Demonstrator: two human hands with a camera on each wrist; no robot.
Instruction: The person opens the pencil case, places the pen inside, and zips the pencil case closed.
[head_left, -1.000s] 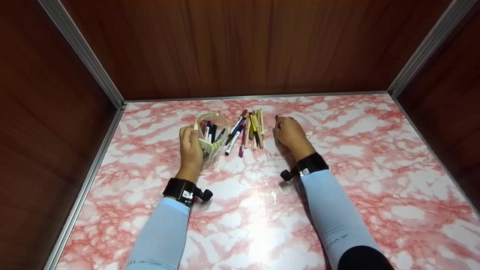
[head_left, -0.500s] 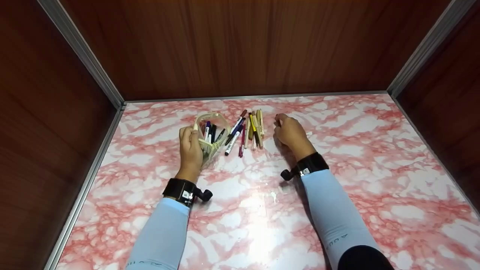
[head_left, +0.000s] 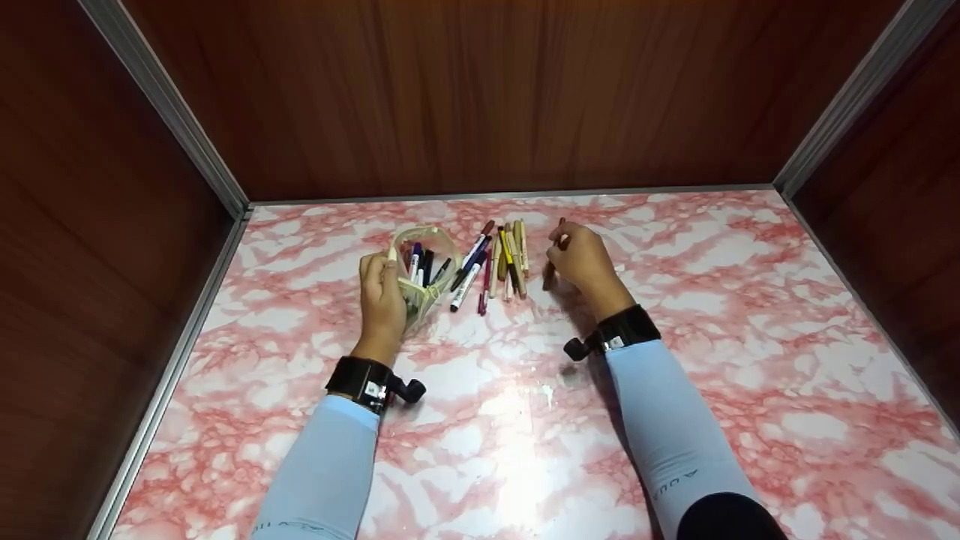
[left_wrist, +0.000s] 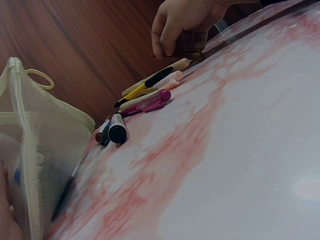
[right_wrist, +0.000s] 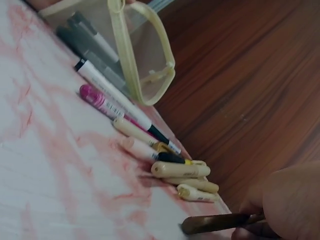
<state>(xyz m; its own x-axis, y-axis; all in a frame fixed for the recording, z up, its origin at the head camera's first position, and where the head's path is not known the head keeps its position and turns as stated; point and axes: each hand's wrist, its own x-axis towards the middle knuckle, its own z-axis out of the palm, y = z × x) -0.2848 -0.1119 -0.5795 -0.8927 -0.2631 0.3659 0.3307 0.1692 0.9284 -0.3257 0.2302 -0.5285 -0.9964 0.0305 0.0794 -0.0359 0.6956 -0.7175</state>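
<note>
My left hand grips the edge of a cream mesh zip pouch, whose mouth gapes toward the right. Several pens and markers lie inside it, among them a purple-capped marker. On the right, my right hand pinches a dark brown pen; its lower end points toward me, near the tabletop. Between the hands lie loose pens: a white marker, a magenta pen, a yellow-and-black pen and several beige pens.
The pink-and-white marbled table runs back to a dark wood panel. Wood side panels with grey metal corner posts border it left and right.
My right fingers have shifted along the brown pen, and more of its length now shows below the hand. My left hand and the pouch have stayed in place.
</note>
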